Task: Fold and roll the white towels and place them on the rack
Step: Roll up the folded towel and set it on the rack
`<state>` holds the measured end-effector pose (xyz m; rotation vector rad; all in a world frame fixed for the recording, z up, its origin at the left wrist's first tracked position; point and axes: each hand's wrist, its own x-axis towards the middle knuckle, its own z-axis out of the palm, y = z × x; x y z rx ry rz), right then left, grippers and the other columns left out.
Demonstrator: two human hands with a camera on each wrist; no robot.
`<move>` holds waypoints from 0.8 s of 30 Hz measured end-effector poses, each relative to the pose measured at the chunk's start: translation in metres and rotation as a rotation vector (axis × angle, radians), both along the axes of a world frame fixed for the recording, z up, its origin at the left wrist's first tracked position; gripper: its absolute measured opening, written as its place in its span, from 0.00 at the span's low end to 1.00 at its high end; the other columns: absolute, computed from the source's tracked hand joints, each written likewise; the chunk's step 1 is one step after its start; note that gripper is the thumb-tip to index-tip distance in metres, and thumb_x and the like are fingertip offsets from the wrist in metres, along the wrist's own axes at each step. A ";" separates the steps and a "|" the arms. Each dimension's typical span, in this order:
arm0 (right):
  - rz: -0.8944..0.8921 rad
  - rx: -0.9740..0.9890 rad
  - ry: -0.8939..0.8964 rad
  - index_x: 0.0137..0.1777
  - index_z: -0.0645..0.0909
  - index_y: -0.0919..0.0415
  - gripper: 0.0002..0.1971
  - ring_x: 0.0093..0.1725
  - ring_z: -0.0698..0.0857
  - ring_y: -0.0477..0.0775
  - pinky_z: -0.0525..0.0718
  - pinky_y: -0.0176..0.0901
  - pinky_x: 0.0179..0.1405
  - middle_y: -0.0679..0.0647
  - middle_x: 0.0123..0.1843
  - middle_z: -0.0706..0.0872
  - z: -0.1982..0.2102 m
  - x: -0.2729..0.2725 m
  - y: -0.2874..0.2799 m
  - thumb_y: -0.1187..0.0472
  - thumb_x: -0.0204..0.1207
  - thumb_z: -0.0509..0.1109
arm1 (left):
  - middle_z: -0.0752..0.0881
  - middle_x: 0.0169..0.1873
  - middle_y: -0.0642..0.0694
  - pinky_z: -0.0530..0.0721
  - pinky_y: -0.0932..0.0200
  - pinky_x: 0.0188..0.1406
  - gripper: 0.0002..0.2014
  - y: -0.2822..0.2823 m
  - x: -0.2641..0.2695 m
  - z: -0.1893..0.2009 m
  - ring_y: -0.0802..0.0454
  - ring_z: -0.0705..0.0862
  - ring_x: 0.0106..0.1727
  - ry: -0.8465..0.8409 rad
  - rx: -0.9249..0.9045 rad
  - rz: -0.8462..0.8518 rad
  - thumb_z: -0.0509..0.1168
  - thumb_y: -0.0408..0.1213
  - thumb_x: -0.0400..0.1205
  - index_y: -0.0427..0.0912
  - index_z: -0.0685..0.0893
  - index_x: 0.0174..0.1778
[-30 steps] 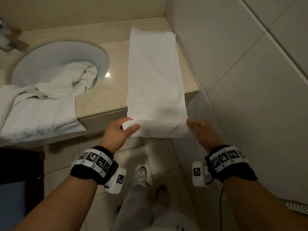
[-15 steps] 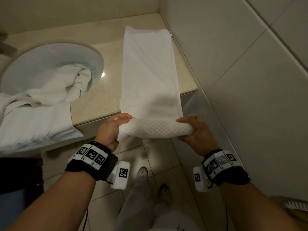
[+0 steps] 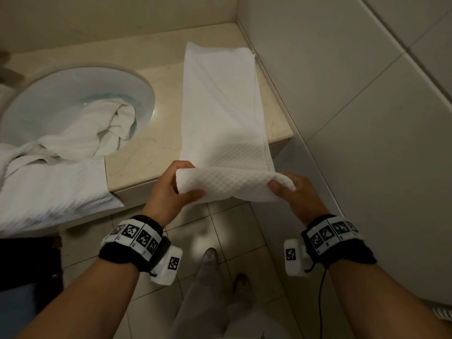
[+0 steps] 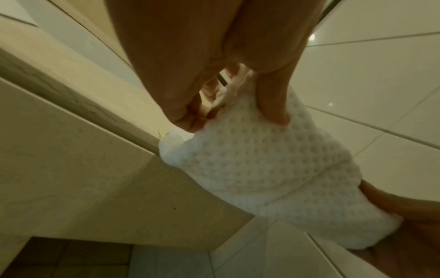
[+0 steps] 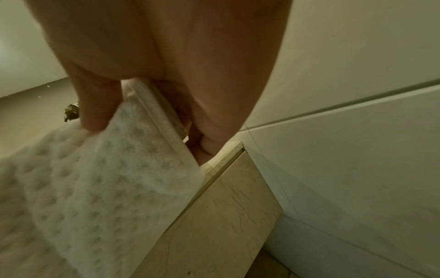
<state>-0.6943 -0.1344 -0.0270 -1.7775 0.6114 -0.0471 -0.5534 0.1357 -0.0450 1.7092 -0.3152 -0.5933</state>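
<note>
A long folded towel (image 3: 220, 101) is lying along the right edge of the worktop (image 3: 151, 152), beside the tiled wall (image 3: 342, 69), reaching from near the back right corner to past the front edge. Its near end, waffle-textured, is hanging off the front edge and curling over into the start of a roll (image 3: 232, 184).

The left hand (image 3: 168, 192) is grasping the left end of that roll, thumb lying under and along the cloth and fingers (image 3: 181, 165) curling over the top. In the left wrist view the thumb (image 4: 271, 101) is pressing into the waffle weave of the towel (image 4: 273, 173) while the curled fingers are pinching its edge from the other side.

The right hand (image 3: 296, 194) is grasping the right end, thumb on the near face and fingers tucking behind. The right wrist view is showing the thumb (image 5: 95, 109) on the towel (image 5: 95, 178) and the fingers (image 5: 204, 139) curling behind its hem, just off the front right corner of the worktop (image 5: 214, 216).

A second towel (image 3: 53, 182) is lying crumpled at the left, partly sagging into the sink (image 3: 49, 99) and partly draping over the front edge of the worktop. Both wrists are wearing black bands with printed markers, and below them the tiled floor (image 3: 220, 236) is showing.
</note>
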 end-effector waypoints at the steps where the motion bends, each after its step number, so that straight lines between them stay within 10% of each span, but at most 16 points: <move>1: 0.000 -0.007 -0.011 0.52 0.87 0.65 0.14 0.43 0.87 0.47 0.84 0.40 0.41 0.63 0.46 0.89 0.001 0.002 0.000 0.53 0.76 0.74 | 0.87 0.44 0.64 0.83 0.70 0.40 0.19 -0.001 0.001 0.000 0.67 0.84 0.44 -0.026 0.009 0.023 0.79 0.26 0.75 0.49 0.82 0.54; 5: -0.025 0.022 -0.039 0.61 0.80 0.63 0.15 0.44 0.87 0.38 0.85 0.34 0.38 0.50 0.50 0.86 0.005 0.007 0.000 0.61 0.76 0.76 | 0.90 0.39 0.56 0.81 0.72 0.38 0.05 -0.006 0.007 -0.002 0.67 0.86 0.39 0.015 0.019 0.128 0.72 0.34 0.83 0.41 0.87 0.52; 13: 0.158 -0.153 -0.024 0.77 0.67 0.39 0.53 0.70 0.76 0.45 0.83 0.37 0.61 0.46 0.73 0.72 0.005 0.009 0.000 0.68 0.55 0.88 | 0.87 0.40 0.50 0.81 0.67 0.30 0.05 -0.020 0.024 -0.006 0.56 0.84 0.40 0.137 0.097 0.277 0.69 0.35 0.85 0.38 0.85 0.52; 17: 0.172 -0.403 -0.068 0.67 0.79 0.52 0.37 0.65 0.76 0.46 0.73 0.19 0.58 0.51 0.67 0.74 -0.002 0.018 0.002 0.69 0.57 0.87 | 0.87 0.48 0.48 0.79 0.71 0.33 0.04 -0.023 0.035 -0.005 0.59 0.81 0.44 0.105 0.147 0.252 0.68 0.32 0.84 0.38 0.86 0.52; 22: 0.150 -0.359 0.031 0.60 0.83 0.51 0.22 0.52 0.84 0.41 0.79 0.28 0.48 0.45 0.54 0.86 -0.008 0.027 -0.004 0.57 0.66 0.85 | 0.88 0.60 0.53 0.78 0.60 0.61 0.06 -0.019 0.044 -0.003 0.60 0.83 0.63 0.197 0.073 0.200 0.70 0.30 0.82 0.45 0.89 0.44; 24: 0.124 -0.266 0.044 0.60 0.84 0.54 0.19 0.51 0.86 0.42 0.79 0.26 0.44 0.47 0.52 0.88 -0.011 0.028 -0.006 0.56 0.70 0.82 | 0.86 0.64 0.56 0.84 0.59 0.58 0.08 -0.015 0.045 0.003 0.60 0.84 0.62 0.236 0.003 0.145 0.76 0.33 0.77 0.43 0.88 0.50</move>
